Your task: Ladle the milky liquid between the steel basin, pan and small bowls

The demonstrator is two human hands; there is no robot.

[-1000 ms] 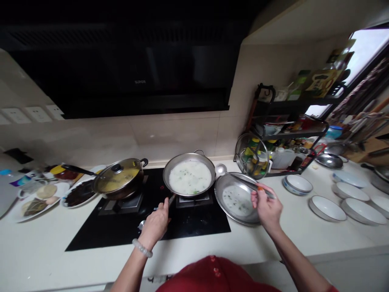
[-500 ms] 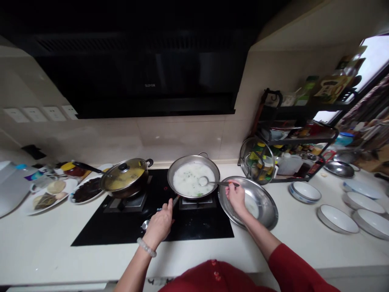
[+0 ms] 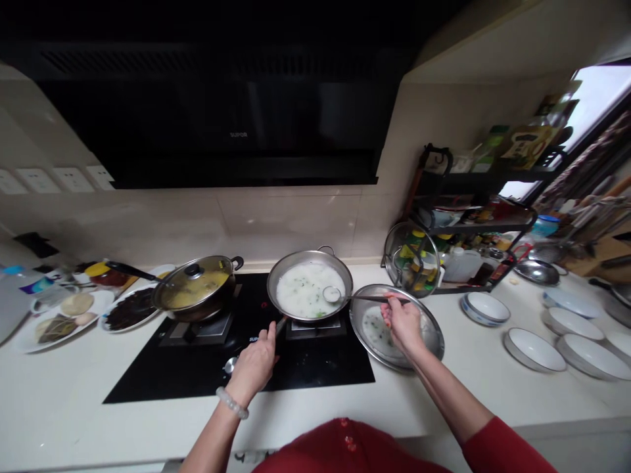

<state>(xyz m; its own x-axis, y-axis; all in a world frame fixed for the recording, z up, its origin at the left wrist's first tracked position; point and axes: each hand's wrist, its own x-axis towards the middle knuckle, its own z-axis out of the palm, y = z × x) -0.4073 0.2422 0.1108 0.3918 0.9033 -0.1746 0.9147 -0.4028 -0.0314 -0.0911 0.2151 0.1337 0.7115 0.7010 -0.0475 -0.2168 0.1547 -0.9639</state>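
My right hand [image 3: 405, 325] is closed around the dark handle of a metal ladle [image 3: 332, 295]. The ladle's bowl is over the right part of a pan [image 3: 275, 301] of white soup with green bits. My left hand [image 3: 256, 364] grips the pan's handle [image 3: 281, 324], which is mostly hidden by the fingers. Right beside the pan, under my right hand, lies a wide steel basin [image 3: 434, 334] with some of the same white soup in it.
A glass-lidded pan [image 3: 197, 292] with yellow food sits on the left burner of the black cooktop [image 3: 217, 368]. Plates of food [image 3: 129, 309] stand farther left. A condiment rack [image 3: 480, 226], a leaning glass lid [image 3: 412, 259] and several white bowls [image 3: 535, 348] are at the right.
My right hand has moved right, bringing the ladle's bowl closer to the pan's right rim. More soup in the basin shows now. My left hand stays on the pan handle; the view has shifted slightly.
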